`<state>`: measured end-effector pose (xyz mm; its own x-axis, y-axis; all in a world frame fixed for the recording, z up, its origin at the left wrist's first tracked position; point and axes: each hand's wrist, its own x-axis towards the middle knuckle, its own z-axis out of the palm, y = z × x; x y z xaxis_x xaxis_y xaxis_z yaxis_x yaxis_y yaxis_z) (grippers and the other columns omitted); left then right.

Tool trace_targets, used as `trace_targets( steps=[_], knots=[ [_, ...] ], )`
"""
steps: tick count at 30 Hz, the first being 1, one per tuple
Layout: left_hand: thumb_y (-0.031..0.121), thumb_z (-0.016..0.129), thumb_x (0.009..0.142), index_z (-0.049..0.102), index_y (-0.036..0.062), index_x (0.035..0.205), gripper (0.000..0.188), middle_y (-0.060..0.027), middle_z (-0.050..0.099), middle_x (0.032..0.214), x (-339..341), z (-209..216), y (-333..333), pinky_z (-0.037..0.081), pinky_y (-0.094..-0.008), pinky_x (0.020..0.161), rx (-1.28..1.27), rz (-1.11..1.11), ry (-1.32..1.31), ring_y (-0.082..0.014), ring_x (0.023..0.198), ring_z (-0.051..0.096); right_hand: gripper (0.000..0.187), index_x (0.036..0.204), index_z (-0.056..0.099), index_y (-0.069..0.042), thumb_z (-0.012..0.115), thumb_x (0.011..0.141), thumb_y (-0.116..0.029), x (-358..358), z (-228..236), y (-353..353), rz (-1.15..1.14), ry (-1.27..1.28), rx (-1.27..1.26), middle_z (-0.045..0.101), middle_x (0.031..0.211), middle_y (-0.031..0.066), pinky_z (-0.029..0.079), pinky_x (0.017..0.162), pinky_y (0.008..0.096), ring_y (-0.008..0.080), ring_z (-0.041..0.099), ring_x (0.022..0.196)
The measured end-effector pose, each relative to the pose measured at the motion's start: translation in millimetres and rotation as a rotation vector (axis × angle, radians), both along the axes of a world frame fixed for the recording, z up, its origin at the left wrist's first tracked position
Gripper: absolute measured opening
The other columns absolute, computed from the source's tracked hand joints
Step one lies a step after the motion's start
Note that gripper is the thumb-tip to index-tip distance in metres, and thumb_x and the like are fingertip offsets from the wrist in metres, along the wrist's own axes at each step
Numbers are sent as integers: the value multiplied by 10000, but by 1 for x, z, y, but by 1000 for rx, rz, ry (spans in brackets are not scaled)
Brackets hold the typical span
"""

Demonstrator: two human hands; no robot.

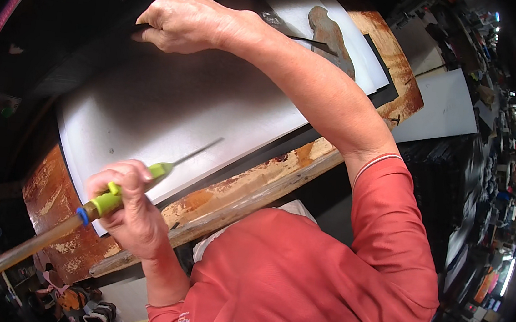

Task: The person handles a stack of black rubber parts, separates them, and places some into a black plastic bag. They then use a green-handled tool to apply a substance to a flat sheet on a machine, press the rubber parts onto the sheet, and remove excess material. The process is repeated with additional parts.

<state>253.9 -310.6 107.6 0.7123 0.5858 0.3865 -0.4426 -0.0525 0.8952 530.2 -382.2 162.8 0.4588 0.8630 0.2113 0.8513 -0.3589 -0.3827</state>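
A white sheet [181,115] is lying over a worn brown board [233,187], which is showing along the near edge. The right hand [181,22] is curling closed at the sheet's far side; whether it is gripping anything cannot be determined. The left hand [133,211] is grasping a green blow gun [159,171] above the sheet's near-left part, its thin nozzle pointing right and away. A flat brown piece [330,31] is resting on white material beyond the right forearm.
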Motion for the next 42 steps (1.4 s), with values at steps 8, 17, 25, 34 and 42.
trace_targets(
  steps=[8,17,25,34,42],
  knots=[
    [79,713,1027,563,97,1059,155,-36,595,891,19,-32,-61,504,-343,823,-299,-271,-6,-196,865,604,332,1178,784,-56,653,1016,-314,-3,-1,5,22,-2,20,774,987,204,591,896,467,399,738,975],
    [-107,732,944,566,56,1030,247,-87,648,970,35,-47,-101,589,-331,781,-373,-416,-9,-169,885,644,317,1145,788,-52,640,1021,-304,-8,-2,1,49,16,14,773,979,209,590,877,486,414,733,971],
    [-26,727,966,540,47,1003,204,-80,639,908,-2,-4,14,570,-355,795,165,125,-65,-211,844,647,284,1070,792,-85,654,1018,-327,0,-6,-1,14,20,23,765,983,198,590,881,483,372,738,1001],
    [150,734,1031,588,47,1038,178,-70,678,841,-54,-10,182,630,-309,749,118,917,-124,-136,760,662,216,1031,755,-25,660,1015,-218,-8,9,-7,46,27,159,705,815,241,549,672,460,409,705,710],
    [209,772,1005,557,98,1044,246,-34,645,868,-24,-29,197,639,-297,755,87,846,-258,-125,803,669,338,1258,734,55,690,1044,-203,-15,-13,8,40,-61,186,519,524,162,442,513,343,155,529,455]
  ],
)
